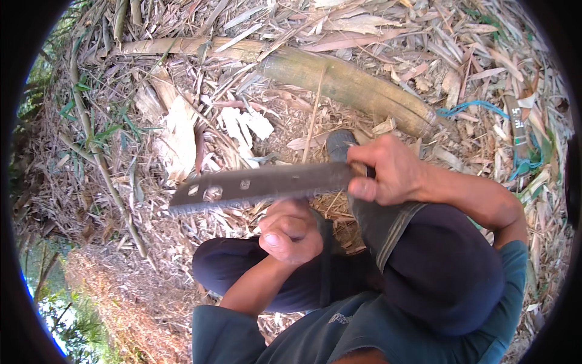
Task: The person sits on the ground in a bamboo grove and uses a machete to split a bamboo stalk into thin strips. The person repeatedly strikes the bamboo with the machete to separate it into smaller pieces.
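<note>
Dark steel crosses the centre of the head view: a broad machete with cut-out holes, its tip towards 9 o'clock, its handle towards 3. The right hand clenches that handle. At 6 o'clock, just below the middle of the blade, the left hand has its fingers curled; the blade hides part of it, so I cannot tell whether it grasps anything or touches the steel. Its pale lower edge is blurred and faces the left hand. A thick bamboo culm lies at 1 o'clock among dry litter, apart from the machete, with blue cord beyond it at 2. Trousered knees are bent at 4 and 8 o'clock, and a boot shows just beyond the blade. The likeliest mishap, I judge, is a cut to the left fingers, if the right grip slips or twists; a careless downward stroke could also catch the left knee.
</note>
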A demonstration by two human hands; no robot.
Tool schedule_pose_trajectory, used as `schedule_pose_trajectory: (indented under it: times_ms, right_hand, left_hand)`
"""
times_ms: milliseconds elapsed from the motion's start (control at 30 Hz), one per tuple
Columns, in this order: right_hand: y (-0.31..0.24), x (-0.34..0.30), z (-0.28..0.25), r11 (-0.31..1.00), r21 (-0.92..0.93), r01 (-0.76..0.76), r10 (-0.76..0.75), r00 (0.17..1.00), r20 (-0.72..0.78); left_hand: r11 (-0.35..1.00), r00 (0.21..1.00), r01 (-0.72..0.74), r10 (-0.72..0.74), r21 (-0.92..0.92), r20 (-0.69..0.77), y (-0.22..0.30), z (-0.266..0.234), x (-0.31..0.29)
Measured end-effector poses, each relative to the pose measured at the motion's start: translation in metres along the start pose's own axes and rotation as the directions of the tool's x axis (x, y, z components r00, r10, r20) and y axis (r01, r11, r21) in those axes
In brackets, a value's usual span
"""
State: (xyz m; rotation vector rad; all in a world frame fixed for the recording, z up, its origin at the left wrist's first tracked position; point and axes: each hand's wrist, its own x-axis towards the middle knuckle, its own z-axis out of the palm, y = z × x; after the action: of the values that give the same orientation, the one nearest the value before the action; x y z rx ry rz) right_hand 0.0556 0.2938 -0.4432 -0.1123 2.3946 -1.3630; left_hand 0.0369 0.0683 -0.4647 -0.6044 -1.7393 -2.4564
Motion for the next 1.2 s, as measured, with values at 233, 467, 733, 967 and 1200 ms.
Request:
schedule_pose_trajectory:
  times_ms: [233, 467, 733, 967, 1200]
  right_hand:
    - [0.016, 0.021, -0.041, 0.945, -0.175, -0.278, 0.303, 0.943, 0.137]
    - [0.031, 0.026, -0.015, 0.995, 0.019, -0.095, 0.093, 0.993, 0.067]
    - [0.012, 0.032, -0.016, 0.991, 0.086, -0.105, 0.097, 0.991, 0.093]
    - [-0.006, 0.034, -0.007, 0.997, -0.061, 0.037, -0.032, 0.995, 0.091]
    - [0.01, 0.036, -0.013, 0.983, -0.162, -0.08, 0.096, 0.991, 0.089]
  left_hand:
    - [0.997, 0.992, 0.063, -0.066, -0.037, -0.108, 0.007, 0.033, 0.018]
    - [0.993, 0.971, 0.079, -0.097, -0.093, -0.217, 0.006, 0.029, 0.015]
    - [0.983, 0.97, 0.061, -0.099, -0.173, -0.22, 0.02, 0.014, 0.024]
    - [0.984, 0.968, 0.076, -0.111, -0.16, -0.223, 0.02, 0.012, 0.02]
    - [0.988, 0.972, 0.1, -0.123, -0.121, -0.198, 0.023, 0.013, 0.017]
